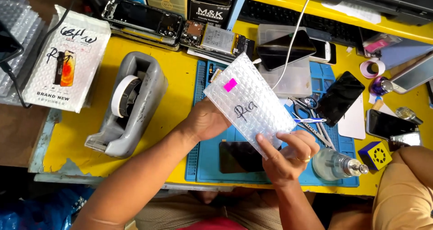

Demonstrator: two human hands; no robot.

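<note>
1. Nearest to the camera I see my two forearms, which come up from the bottom edge toward the middle of the desk.
2. My right hand [286, 155] is closed on the lower corner of a bubble pouch [249, 98]; the thumb lies on top and the other fingers are curled below it. A ring is on one finger.
3. My left hand [206, 119] holds the pouch from under its left edge, so I see mostly the back of the hand and the wrist.
4. I hold the pouch tilted above a blue mat [205, 160]. It has a small pink sticker [230, 84] and some handwriting in black.
5. On the mat, under my hands, a dark phone screen [239, 157] lies flat.
6. Just right of the pouch are scissors [311, 117] and tweezers, and a clear bottle [336, 163] lies on its side near my right hand.
7. Left of the mat, on the yellow table [180, 76], a grey tape dispenser [131, 103] stands, well apart from my hands.
8. Farther left a white padded bag [67, 58] lies.
9. Several phones [340, 97] lie to the right of the mat.
</note>
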